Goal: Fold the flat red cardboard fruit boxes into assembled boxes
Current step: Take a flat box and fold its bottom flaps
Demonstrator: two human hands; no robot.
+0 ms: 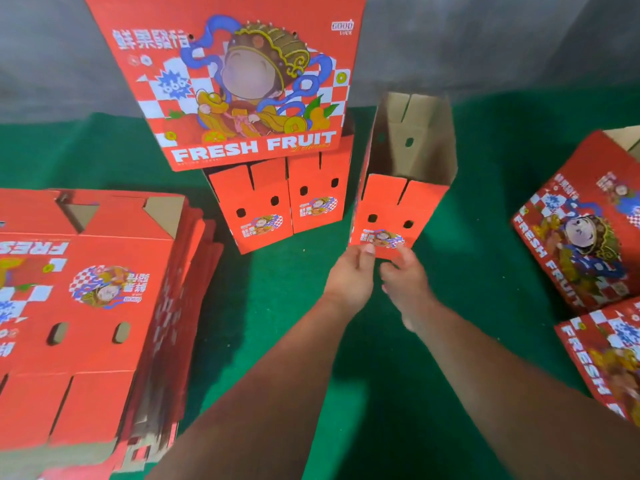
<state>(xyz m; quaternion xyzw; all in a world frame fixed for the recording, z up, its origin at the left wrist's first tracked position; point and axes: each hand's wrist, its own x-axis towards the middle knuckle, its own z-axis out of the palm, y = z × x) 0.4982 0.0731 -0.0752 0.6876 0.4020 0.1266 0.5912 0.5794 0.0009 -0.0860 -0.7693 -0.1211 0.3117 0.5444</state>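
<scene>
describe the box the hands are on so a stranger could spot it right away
On the green mat, right of the two closed boxes in the middle, stands an open box. It alone shows its brown inside, and both hands touch its near lower edge.

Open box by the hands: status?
Left hand and right hand both at the open box, fingers on its near bottom edge. Box upright, top open. Flat stack waiting at left. Nothing in the way.
</scene>
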